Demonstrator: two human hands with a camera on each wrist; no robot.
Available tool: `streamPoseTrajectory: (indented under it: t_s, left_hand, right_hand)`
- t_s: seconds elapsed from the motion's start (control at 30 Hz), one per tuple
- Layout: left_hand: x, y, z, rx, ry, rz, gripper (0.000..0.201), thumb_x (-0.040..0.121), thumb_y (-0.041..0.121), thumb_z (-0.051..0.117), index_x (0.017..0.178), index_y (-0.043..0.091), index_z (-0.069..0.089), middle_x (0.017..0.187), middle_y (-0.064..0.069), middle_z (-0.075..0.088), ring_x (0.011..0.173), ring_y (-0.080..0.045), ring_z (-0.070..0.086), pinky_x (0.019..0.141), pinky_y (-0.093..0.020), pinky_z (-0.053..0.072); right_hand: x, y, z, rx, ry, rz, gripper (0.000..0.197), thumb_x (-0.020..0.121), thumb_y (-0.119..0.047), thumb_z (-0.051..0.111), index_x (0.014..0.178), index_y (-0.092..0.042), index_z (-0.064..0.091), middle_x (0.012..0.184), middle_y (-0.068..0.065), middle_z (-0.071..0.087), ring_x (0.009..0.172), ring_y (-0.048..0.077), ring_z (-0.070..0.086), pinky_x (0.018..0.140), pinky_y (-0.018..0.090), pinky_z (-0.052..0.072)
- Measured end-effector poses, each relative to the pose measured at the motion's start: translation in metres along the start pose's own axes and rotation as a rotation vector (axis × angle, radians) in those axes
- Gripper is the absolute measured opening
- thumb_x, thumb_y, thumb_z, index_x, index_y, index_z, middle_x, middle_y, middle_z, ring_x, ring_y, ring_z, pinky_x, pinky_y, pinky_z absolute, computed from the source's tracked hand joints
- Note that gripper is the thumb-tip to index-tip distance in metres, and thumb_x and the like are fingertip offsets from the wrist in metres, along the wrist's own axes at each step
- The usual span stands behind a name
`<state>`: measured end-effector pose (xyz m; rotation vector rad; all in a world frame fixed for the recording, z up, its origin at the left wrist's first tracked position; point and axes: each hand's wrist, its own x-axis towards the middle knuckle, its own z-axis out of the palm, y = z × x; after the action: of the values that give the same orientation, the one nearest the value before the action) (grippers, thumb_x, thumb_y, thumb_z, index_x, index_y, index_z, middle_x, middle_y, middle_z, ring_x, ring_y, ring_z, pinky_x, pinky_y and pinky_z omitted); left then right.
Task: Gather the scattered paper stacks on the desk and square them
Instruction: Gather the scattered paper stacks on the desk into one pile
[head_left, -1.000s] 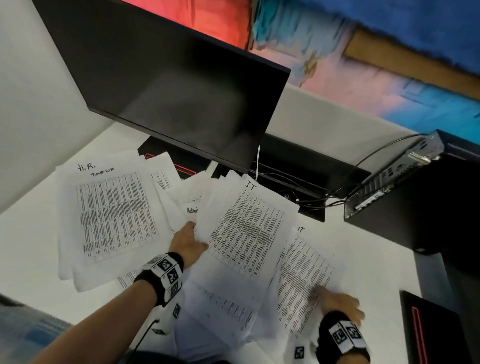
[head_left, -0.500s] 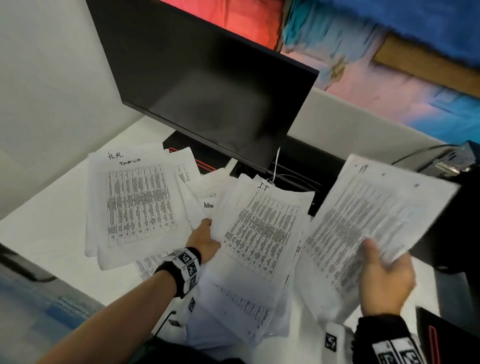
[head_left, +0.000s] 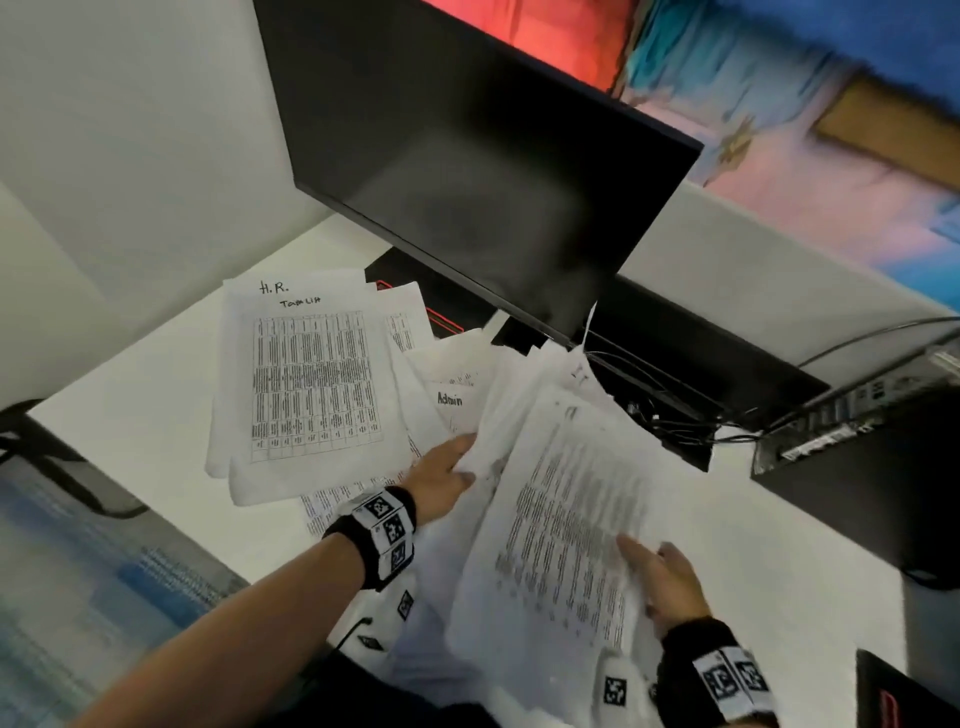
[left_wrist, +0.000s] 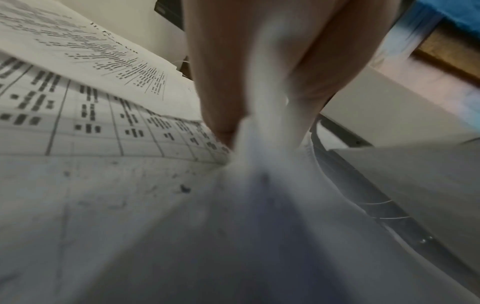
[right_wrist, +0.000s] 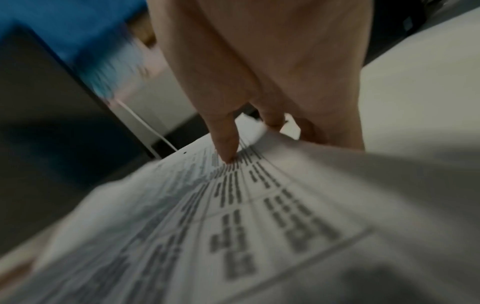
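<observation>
Printed paper stacks lie scattered on the white desk (head_left: 135, 415). The "H.R." stack (head_left: 311, 384) lies at the left, and an "Admin" sheet (head_left: 453, 399) peeks out in the middle. My left hand (head_left: 462, 462) pinches the left edge of the middle stack (left_wrist: 259, 144), thumb on one side and fingers on the other. My right hand (head_left: 649, 564) holds a bundle of printed sheets (head_left: 561, 519) laid over that stack. In the right wrist view my thumb (right_wrist: 226, 148) presses on top of the bundle (right_wrist: 233, 205) and the other fingers curl beneath it.
A black monitor (head_left: 493, 171) hangs over the back of the papers. Cables (head_left: 670, 415) run to a black computer case (head_left: 862, 457) at the right. A dark object (head_left: 909, 691) lies at the lower right corner. A white partition stands along the left.
My right hand picked a bundle of sheets up from the desk, raised it at the right, then swung it left and down onto the middle stack. The left hand kept its hold.
</observation>
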<state>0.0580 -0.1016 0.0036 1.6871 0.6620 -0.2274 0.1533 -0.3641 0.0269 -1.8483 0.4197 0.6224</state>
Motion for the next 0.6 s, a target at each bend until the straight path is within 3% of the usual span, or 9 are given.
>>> streamPoseTrajectory:
  t_s: [0.07, 0.1, 0.17, 0.27, 0.33, 0.4, 0.53, 0.6]
  left_hand:
    - [-0.006, 0.007, 0.004, 0.01, -0.11, -0.002, 0.061, 0.102, 0.004, 0.047, 0.158, 0.018, 0.027, 0.162, 0.0, 0.03, 0.151, -0.021, 0.025, 0.12, -0.034, 0.019]
    - [-0.006, 0.009, 0.004, 0.024, -0.163, 0.006, 0.061, 0.102, 0.003, 0.048, 0.158, 0.018, 0.027, 0.161, 0.003, 0.03, 0.15, -0.019, 0.026, 0.12, -0.035, 0.02]
    - [-0.007, 0.008, 0.002, 0.09, -0.251, 0.027, 0.059, 0.099, 0.0, 0.052, 0.154, 0.015, 0.037, 0.152, 0.007, 0.04, 0.141, -0.014, 0.036, 0.12, -0.038, 0.023]
    - [-0.006, 0.001, -0.007, 0.144, -0.239, 0.051, 0.048, 0.094, 0.01, 0.063, 0.141, 0.017, 0.054, 0.141, -0.004, 0.059, 0.126, -0.022, 0.056, 0.114, -0.044, 0.04]
    - [-0.003, -0.004, -0.02, 0.188, -0.061, 0.035, 0.043, 0.094, 0.018, 0.065, 0.136, 0.016, 0.056, 0.132, -0.005, 0.062, 0.109, -0.018, 0.061, 0.104, -0.034, 0.048]
    - [0.0, -0.012, -0.038, 0.267, 0.213, 0.029, 0.041, 0.093, 0.02, 0.066, 0.133, 0.015, 0.057, 0.127, -0.004, 0.063, 0.105, -0.017, 0.059, 0.097, -0.029, 0.048]
    - [-0.002, -0.029, -0.088, 0.385, 0.796, -0.014, 0.033, 0.088, 0.019, 0.068, 0.119, 0.008, 0.062, 0.12, -0.011, 0.063, 0.11, -0.029, 0.059, 0.099, -0.042, 0.05]
    - [-0.004, -0.035, -0.123, 0.389, 0.98, -0.181, 0.046, 0.086, 0.025, 0.072, 0.123, 0.002, 0.057, 0.124, -0.019, 0.059, 0.115, -0.037, 0.055, 0.098, -0.048, 0.047]
  right_hand:
    - [0.014, 0.016, 0.005, -0.051, -0.006, 0.004, 0.085, 0.066, -0.039, 0.089, 0.134, -0.01, 0.049, 0.116, 0.01, 0.056, 0.091, 0.024, 0.055, 0.068, 0.03, 0.046]
    - [0.021, 0.021, 0.007, -0.043, -0.006, 0.005, 0.089, 0.061, -0.036, 0.093, 0.133, -0.011, 0.047, 0.118, 0.01, 0.056, 0.095, 0.027, 0.058, 0.075, 0.035, 0.05]
    - [0.027, 0.021, 0.007, 0.002, 0.004, 0.056, 0.104, 0.063, -0.016, 0.092, 0.149, -0.006, 0.034, 0.144, 0.018, 0.051, 0.126, 0.035, 0.054, 0.106, 0.047, 0.044]
    - [0.03, 0.018, 0.003, 0.053, 0.006, 0.056, 0.098, 0.079, -0.004, 0.082, 0.157, 0.001, 0.023, 0.157, 0.022, 0.039, 0.142, 0.038, 0.041, 0.117, 0.047, 0.031]
    - [0.027, 0.013, 0.001, 0.049, 0.013, 0.024, 0.092, 0.089, -0.013, 0.074, 0.16, 0.0, 0.016, 0.164, 0.019, 0.028, 0.147, 0.035, 0.032, 0.119, 0.045, 0.026]
    - [0.025, 0.01, 0.001, 0.068, -0.01, -0.008, 0.09, 0.093, -0.021, 0.07, 0.16, -0.001, 0.014, 0.166, 0.016, 0.023, 0.15, 0.033, 0.029, 0.119, 0.043, 0.024]
    - [0.035, 0.015, 0.006, 0.113, -0.069, -0.032, 0.099, 0.089, -0.037, 0.073, 0.161, -0.007, 0.012, 0.164, 0.009, 0.028, 0.149, 0.031, 0.03, 0.119, 0.043, 0.025]
    - [0.04, 0.019, 0.01, 0.105, -0.096, -0.019, 0.114, 0.074, -0.038, 0.087, 0.159, -0.008, 0.017, 0.157, 0.006, 0.038, 0.144, 0.031, 0.038, 0.116, 0.045, 0.03]
